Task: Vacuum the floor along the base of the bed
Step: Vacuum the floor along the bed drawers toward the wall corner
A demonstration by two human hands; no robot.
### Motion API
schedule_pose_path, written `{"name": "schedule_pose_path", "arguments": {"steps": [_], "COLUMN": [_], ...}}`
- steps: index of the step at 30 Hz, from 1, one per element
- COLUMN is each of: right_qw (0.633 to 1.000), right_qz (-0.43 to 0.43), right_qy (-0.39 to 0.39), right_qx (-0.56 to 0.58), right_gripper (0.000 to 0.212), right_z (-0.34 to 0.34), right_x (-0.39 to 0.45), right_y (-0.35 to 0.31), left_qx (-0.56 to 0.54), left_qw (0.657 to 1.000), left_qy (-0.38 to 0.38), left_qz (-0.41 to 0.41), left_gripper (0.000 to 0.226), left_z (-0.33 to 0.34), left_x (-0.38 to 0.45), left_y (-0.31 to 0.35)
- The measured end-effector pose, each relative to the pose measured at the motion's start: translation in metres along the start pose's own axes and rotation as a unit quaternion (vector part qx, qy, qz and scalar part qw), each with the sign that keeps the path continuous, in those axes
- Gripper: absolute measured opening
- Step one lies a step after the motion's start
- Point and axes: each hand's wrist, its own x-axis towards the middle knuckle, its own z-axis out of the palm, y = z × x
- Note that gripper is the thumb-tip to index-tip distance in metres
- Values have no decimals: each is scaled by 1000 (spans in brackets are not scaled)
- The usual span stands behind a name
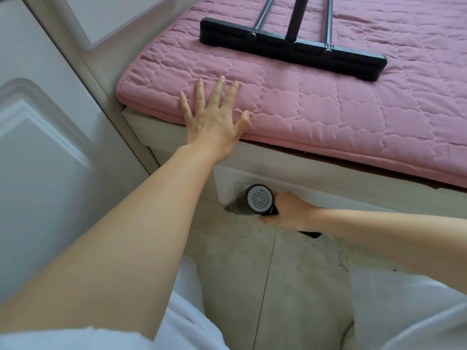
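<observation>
Your right hand (285, 213) grips vacuum (257, 200) at bed base (328, 183); left hand (214, 122) flat, open on pink pad (353, 109); black broom (290, 51) beyond; door (38, 147) left.

Pink quilted bed (341, 109), black broom head (290, 50) lying on it; speckled floor (290, 274)

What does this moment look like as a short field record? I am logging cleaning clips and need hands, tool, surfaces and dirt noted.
left hand: flat, fingers spread, resting on the pink quilted pad at the bed's edge
right hand: gripping the handheld vacuum
vacuum position: low, against the white bed base, nozzle end hidden
floor: pale tiles, dark specks near the base
on the bed: black broom head with metal rods
left of bed: white panelled door
</observation>
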Motion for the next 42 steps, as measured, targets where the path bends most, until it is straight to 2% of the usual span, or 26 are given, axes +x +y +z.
{"name": "schedule_pose_path", "arguments": {"steps": [5,12,22,29,38,42], "right_qw": [1000,999,999,996,990,988], "right_qz": [3,10,38,85,123,135], "right_qy": [24,11,-7,-21,-47,-56], "right_qx": [-14,-37,-31,31,56,54], "right_gripper": [57,64,65,54,32,31], "right_z": [-1,3,8,-5,-7,-4], "right_x": [-7,-16,-22,-24,-38,-46], "right_y": [2,4,3,0,7,8], "left_qx": [-3,-7,9,1,-10,-4], "left_qw": [1000,1000,1000,999,998,999], "left_qy": [8,23,7,1,-16,-26], "left_qz": [3,12,26,33,54,45], "left_gripper": [62,61,60,60,58,59], "left_z": [0,3,2,-1,-1,-2], "left_x": [-1,-2,-3,-3,-5,-5], "left_y": [-1,1,7,14,35,39]}}
